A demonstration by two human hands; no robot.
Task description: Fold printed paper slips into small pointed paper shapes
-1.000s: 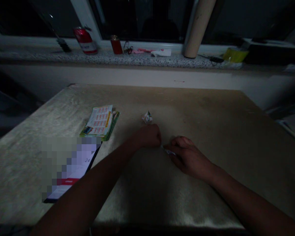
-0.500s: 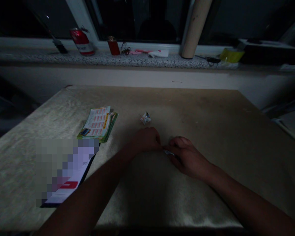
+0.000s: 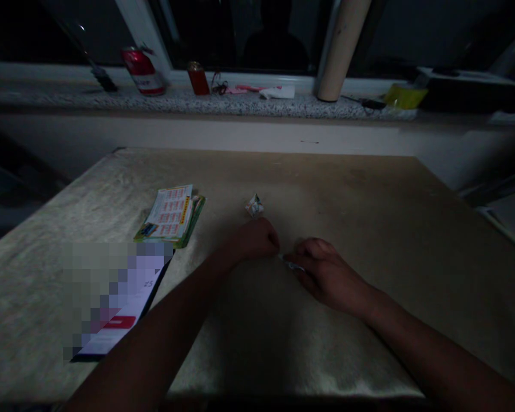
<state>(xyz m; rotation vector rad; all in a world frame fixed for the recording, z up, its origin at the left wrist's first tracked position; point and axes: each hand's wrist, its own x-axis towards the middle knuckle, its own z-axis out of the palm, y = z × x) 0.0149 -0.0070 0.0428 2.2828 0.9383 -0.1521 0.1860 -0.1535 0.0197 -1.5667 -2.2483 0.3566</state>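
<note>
Over the middle of the table, my right hand (image 3: 320, 266) is closed in a pinch on a small folded piece of patterned paper (image 3: 295, 266), mostly covered by the fingers. My left hand (image 3: 257, 239) is curled closed just to its left, fingertips turned toward the paper. A tiny pale bit shows in the gap between the hands; what the left fingers hold is hidden. Just beyond my left hand lies a small pointed folded-paper shape (image 3: 254, 206), white with coloured print.
A stack of calendar cards (image 3: 171, 214) lies at the left, with a lit tablet-like screen (image 3: 129, 306), partly pixelated, nearer me. On the windowsill (image 3: 249, 107) stand a red can (image 3: 142, 71), an orange lighter-like object (image 3: 198, 79) and a wooden pole (image 3: 343, 51).
My left hand has shifted slightly up and left, so a small gap has opened between it and my right hand. The right hand has barely moved.
</note>
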